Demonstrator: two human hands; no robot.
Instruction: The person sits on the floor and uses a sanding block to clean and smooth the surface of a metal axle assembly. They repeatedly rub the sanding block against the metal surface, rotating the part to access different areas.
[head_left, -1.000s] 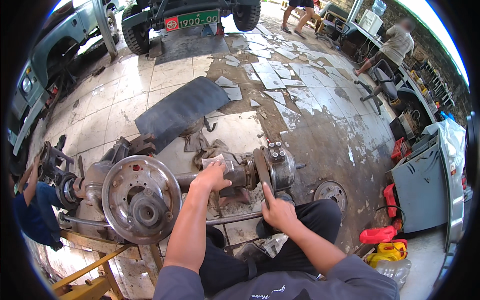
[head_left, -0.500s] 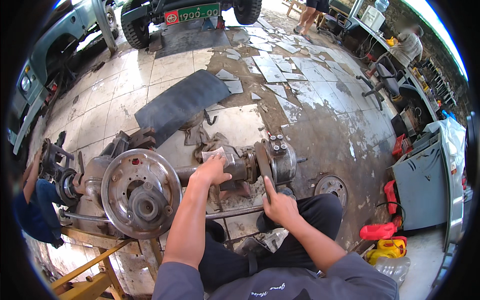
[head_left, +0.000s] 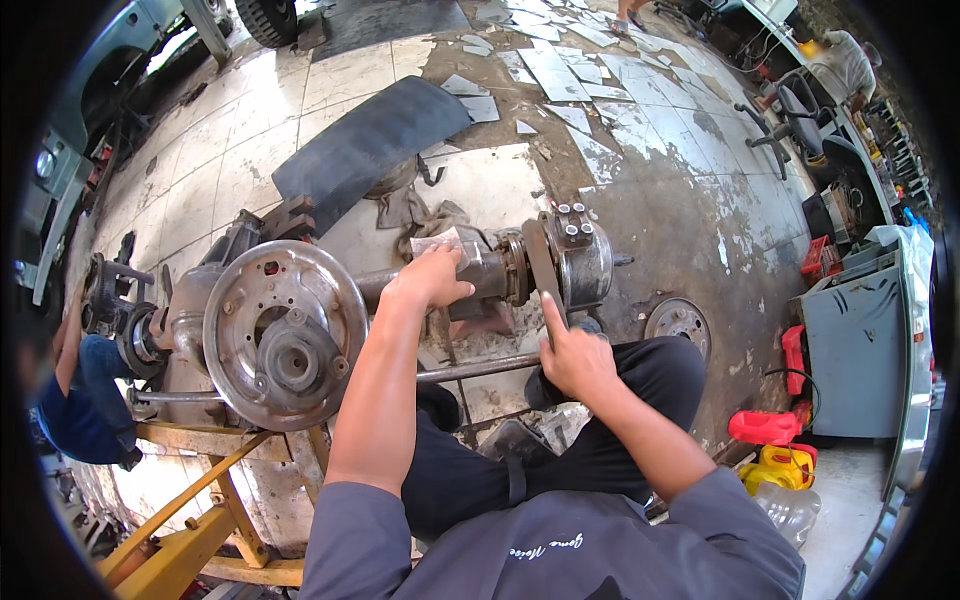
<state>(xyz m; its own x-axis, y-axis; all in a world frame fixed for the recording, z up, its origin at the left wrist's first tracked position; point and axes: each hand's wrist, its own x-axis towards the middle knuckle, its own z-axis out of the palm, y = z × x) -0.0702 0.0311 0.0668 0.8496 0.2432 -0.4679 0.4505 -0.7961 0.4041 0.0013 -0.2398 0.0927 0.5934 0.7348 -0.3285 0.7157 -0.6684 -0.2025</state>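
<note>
A greasy axle housing (head_left: 483, 275) lies across in front of my lap, with a round metal backing plate (head_left: 230, 345) on its left part and a drum-shaped hub (head_left: 588, 270) at its right end. My left hand (head_left: 430, 278) rests on the tube, its fingers over a pale sheet (head_left: 432, 243) that looks like sandpaper; the thumb points right. In my right hand (head_left: 577, 358) is a flat, file-like metal bar (head_left: 540, 258), index finger stretched along it. The bar stands upright against the flange beside the hub. Its far face is hidden.
A yellow stand (head_left: 225, 510) is at the lower left, near a co-worker in blue (head_left: 85, 400). Beyond the axle lie a rag (head_left: 435, 220) and a curved black panel (head_left: 370, 150). A round plate (head_left: 680, 325), red and yellow containers (head_left: 765, 427) and a grey cabinet (head_left: 855, 350) stand right.
The whole view has tilted down, so the scene sits higher in the picture. Both hands keep nearly the same places on the axle, the bar still against the flange.
</note>
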